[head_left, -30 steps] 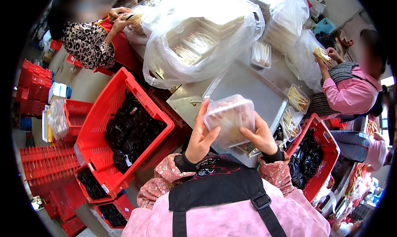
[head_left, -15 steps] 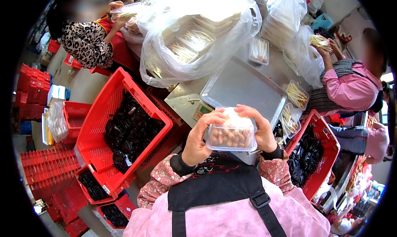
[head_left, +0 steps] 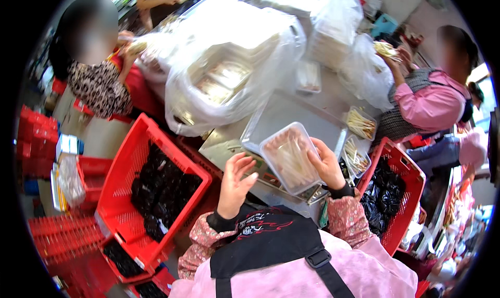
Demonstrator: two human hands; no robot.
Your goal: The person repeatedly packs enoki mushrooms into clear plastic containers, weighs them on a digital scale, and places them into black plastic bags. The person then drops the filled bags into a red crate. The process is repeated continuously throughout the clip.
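A: Item one, the clear plastic tray [head_left: 289, 158]?

B: Rectangular, shallow, filled with pale stick-shaped pieces. Tilted, held above the near edge of the steel tray [head_left: 284, 116], which serves as landmark for all entries.

A: Holder?

B: Right hand [head_left: 327, 165], fingers wrapped around the plastic tray's right rim, thumb on its edge.

A: Left hand [head_left: 235, 182]?

B: Just left of the plastic tray, apart from it. Fingers spread and slack, grasping nothing.

A: Containers beside the landmark?

B: Left of the steel tray and lower: a large red basket [head_left: 128, 157] holding dark bagged goods. Right of it: a second red basket [head_left: 405, 169], same dark contents. Between that basket and the steel tray: small clear tubs of pale sticks [head_left: 360, 123].

A: Beyond the landmark?

B: A large clear bag [head_left: 229, 58] of stacked empty trays, touching the steel tray's far side.

A: Other persons?

B: One in a leopard-print top [head_left: 99, 87], far left of the steel tray, hands at the bag. One in a pink sleeve [head_left: 424, 101], to the right, handling pale sticks. Whether their hands are closed cannot be told.
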